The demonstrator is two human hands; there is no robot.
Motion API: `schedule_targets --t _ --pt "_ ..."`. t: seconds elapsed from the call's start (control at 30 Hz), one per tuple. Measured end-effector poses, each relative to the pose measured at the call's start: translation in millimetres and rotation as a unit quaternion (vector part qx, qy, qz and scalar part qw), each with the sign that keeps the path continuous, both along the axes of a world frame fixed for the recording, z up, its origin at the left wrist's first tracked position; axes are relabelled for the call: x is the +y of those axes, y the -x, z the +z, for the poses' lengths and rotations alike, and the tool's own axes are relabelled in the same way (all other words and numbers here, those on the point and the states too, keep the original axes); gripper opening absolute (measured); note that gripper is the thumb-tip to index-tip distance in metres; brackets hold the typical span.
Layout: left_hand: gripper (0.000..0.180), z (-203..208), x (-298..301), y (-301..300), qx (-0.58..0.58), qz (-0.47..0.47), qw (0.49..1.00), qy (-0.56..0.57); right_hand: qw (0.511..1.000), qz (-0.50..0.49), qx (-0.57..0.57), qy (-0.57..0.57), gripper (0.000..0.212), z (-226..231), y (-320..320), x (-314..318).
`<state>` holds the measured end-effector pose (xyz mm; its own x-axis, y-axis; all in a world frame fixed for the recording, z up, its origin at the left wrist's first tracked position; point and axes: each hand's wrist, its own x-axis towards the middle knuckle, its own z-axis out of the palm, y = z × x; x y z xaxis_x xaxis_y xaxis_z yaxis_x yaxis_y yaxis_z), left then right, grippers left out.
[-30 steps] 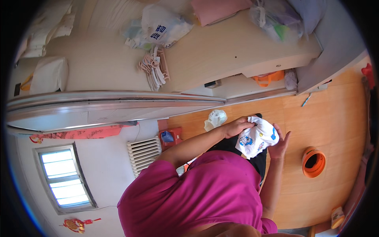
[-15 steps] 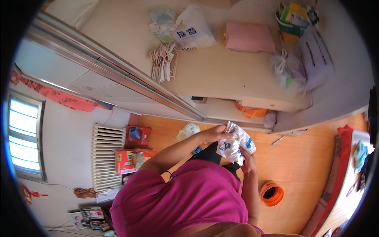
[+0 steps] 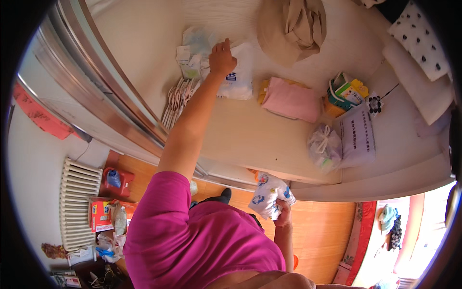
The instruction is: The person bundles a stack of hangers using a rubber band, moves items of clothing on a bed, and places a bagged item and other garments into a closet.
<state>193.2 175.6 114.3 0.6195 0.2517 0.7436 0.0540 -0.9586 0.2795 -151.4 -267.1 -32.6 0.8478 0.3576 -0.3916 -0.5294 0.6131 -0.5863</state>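
Observation:
My left hand (image 3: 222,60) reaches up over the deep shelf, in front of a white plastic bag (image 3: 242,79). Its fingers point away from me, partly bent, and I see nothing held in them; whether they touch the bag is unclear. Beside that hand lies a pale, see-through bag of small packets (image 3: 195,48). Lower down, close to my body, my right hand (image 3: 284,213) grips a bundled white cloth (image 3: 268,192) with blue cartoon prints by its lower edge. The cloth hangs in front of the shelf's edge.
White hangers (image 3: 178,102) stand at the shelf's left, near the sliding-door rail (image 3: 115,79). Further right are folded pink cloth (image 3: 293,99), a tied clear bag (image 3: 325,147), a lilac package (image 3: 357,137) and a green box (image 3: 344,91). A beige hat (image 3: 291,31) lies higher up.
My left hand has let go of the printed cloth and moved up to the white bag. My right hand keeps the cloth. The view has shifted, showing more of the shelf and the beige hat.

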Motion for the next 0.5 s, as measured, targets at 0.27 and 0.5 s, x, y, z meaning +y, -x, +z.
schedule_targets --t 0.27,0.5 --pt "0.029 -37 -1 26 0.081 -0.134 0.988 -0.008 0.994 0.096 -0.037 0.041 0.050 33 -103 25" --pt "0.031 -20 13 25 0.052 0.009 0.989 0.136 0.986 0.103 -0.087 0.097 0.028 123 -194 89"
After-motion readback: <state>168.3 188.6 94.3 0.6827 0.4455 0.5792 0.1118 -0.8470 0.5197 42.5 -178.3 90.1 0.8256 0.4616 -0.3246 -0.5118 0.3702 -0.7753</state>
